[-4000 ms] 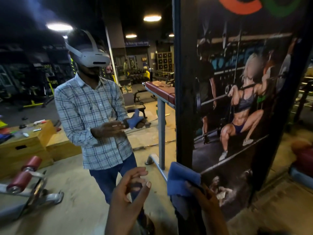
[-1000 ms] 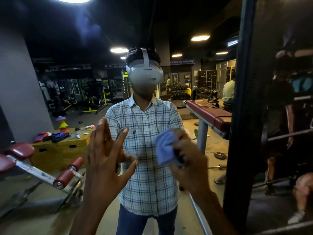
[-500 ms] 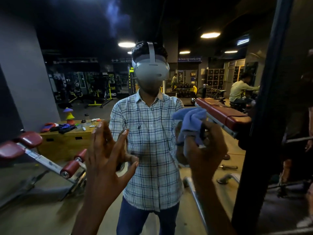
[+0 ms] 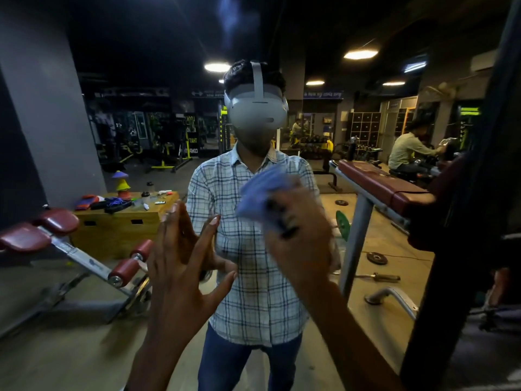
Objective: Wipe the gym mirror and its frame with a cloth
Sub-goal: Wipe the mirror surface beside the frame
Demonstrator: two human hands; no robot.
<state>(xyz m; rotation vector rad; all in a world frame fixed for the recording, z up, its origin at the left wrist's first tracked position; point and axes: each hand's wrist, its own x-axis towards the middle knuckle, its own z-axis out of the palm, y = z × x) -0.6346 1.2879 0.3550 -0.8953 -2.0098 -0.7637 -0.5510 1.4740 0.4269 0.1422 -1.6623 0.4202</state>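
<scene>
Far to the left of the spread fingers (image 4: 208,235), the mirror (image 4: 50,122) reflected a bench (image 4: 70,249) with glossy maroon padded rollers and a blocky wooden box (image 4: 121,230). The left hand (image 4: 183,275) was raised flat towards the glass, fingers straight and fanned apart, holding nothing. Its fingertips seemed to meet their own reflection, though the dim light made actual contact hard to confirm.

Just to the right, the right hand (image 4: 298,244) was curled round a soft, bunched blue cloth (image 4: 260,190). The fabric stuck out up and to the left of the knuckles and was smeared by motion blur. The smooth, hard glass lay straight ahead of both hands.

Well to the right of the gripping fingers stood the frame (image 4: 462,235), a dark, matte, straight-edged band. Its long axis ran roughly upright and leaned a little in this wide view. The right hand was the nearer one, so a sideways sweep to the right would likely bring the cloth to it.
</scene>
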